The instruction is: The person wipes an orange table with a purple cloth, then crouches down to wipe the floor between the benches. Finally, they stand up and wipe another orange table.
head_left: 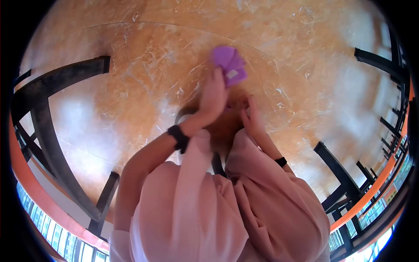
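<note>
A folded purple cloth (228, 64) with a small pale label is pinched at its left edge by my left hand (214, 94), held out ahead of my knees over the marbled tan floor (174, 56). Slight blur covers both the hand and the cloth. My right hand (252, 117) is beside my right knee, its fingers loosely apart with nothing visible in them. Between the hands lies a small purple patch (228, 107), too blurred to name. Each wrist wears a black band.
Black metal frame legs (65, 78) stand on the left. More black bars (338, 168) rise on the right, with orange edges (371, 196) beyond them. My pink-clad legs (187, 209) fill the lower middle. Windows show at both lower corners.
</note>
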Tool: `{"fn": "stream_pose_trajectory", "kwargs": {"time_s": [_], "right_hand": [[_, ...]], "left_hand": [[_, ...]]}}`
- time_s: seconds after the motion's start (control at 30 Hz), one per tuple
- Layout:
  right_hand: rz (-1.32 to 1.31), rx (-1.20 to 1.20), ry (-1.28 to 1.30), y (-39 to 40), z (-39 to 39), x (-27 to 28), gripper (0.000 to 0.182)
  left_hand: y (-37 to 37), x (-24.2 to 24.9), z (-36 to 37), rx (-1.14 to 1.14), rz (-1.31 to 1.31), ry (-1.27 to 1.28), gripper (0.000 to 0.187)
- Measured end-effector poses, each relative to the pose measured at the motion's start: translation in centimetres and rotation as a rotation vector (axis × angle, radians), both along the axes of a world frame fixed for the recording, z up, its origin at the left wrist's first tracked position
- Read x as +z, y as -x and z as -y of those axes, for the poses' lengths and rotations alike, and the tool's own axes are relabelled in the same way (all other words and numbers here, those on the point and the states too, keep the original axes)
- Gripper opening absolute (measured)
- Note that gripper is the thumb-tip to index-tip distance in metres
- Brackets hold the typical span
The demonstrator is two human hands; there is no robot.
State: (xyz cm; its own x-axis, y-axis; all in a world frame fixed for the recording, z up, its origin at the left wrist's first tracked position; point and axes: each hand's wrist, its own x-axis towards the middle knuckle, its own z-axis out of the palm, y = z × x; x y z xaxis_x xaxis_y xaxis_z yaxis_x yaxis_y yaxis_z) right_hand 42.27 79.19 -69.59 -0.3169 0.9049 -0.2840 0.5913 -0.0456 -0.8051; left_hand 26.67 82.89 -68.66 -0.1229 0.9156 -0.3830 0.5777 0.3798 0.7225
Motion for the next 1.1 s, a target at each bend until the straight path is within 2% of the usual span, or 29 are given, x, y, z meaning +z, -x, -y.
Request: {"fn": "stream_pose_trajectory", "kwargs": {"time_s": [0.03,0.07,0.13,0.17,0.2,0.27,0.33,0.4,0.43,0.5,0.63,0.7,0.73,0.8,0.87,0.93,1.0,1.03,1.1], "right_hand": [[-0.106,-0.157,0.04,0.1,-0.1,-0.3,0.044],[-0.1,-0.161,0.041,0.0,-0.2,-0.6,0.044],[-0.129,-0.288,-0.064,-0.7,-0.5,-1.0,0.049],[-0.065,-0.19,0.005,-1.1,-1.1,0.0,0.055],[-0.064,-0.192,0.0,-1.1,-1.4,0.1,0.055],[0.013,-0.185,0.047,-1.0,-1.8,0.1,0.063],[0.046,-0.236,0.014,0.1,-3.0,0.5,0.067],[0.084,-0.296,-0.021,1.8,-3.9,0.8,0.071],[0.221,-0.296,-0.053,2.8,-4.3,0.8,0.071],[0.407,-0.234,-0.173,3.6,-4.8,0.6,0.072],[0.458,-0.163,-0.189,4.2,-5.5,0.1,0.065],[0.475,0.125,-0.202,5.3,-5.5,1.4,0.059],[0.476,0.123,-0.199,6.1,-5.6,1.5,0.059],[0.236,0.313,-0.337,8.2,-5.7,1.3,0.055],[0.252,0.399,-0.622,10.5,-5.8,-0.7,0.047],[0.259,0.414,-0.698,12.1,-6.2,-0.7,0.045],[0.277,0.414,-0.791,12.5,-6.7,-0.5,0.043],[0.2,0.449,-0.739,12.3,-6.8,-0.2,0.04],[0.101,0.507,-0.647,11.8,-7.2,-0.4,0.036]], "left_hand": [[-1.4,0.2,-0.2,0.0,0.121,-0.01,0.043],[-2.2,0.0,0.0,-0.004,0.127,-0.008,0.043],[-3.5,-0.6,0.2,-0.045,0.323,-0.232,0.05],[-2.9,-0.6,0.0,-0.071,0.399,-0.214,0.049],[-2.2,-0.4,0.1,-0.074,0.4,-0.219,0.049],[-0.6,-0.2,0.4,0.019,0.784,0.029,0.043],[0.9,-0.5,1.0,-0.002,0.803,0.086,0.041],[2.1,0.2,1.8,0.094,1.05,0.265,0.041],[2.4,0.5,2.1,0.08,1.049,0.261,0.041],[2.9,0.7,2.9,0.133,0.93,0.237,0.04],[5.0,1.2,4.4,0.252,0.794,0.126,0.033],[6.3,2.0,5.4,0.241,0.572,-0.018,0.033],[7.2,2.1,6.3,0.238,0.572,-0.015,0.033],[8.7,2.2,7.7,0.175,0.437,-0.029,0.029],[9.3,2.3,8.4,0.159,0.417,-0.004,0.025],[8.9,2.5,10.3,0.155,0.395,0.048,0.021],[8.1,2.3,11.1,-0.036,0.127,0.006,0.011],[7.8,2.4,11.2,-0.044,0.134,-0.001,0.011],[6.9,2.0,11.2,-0.504,-0.089,-0.431,0.01]]}}
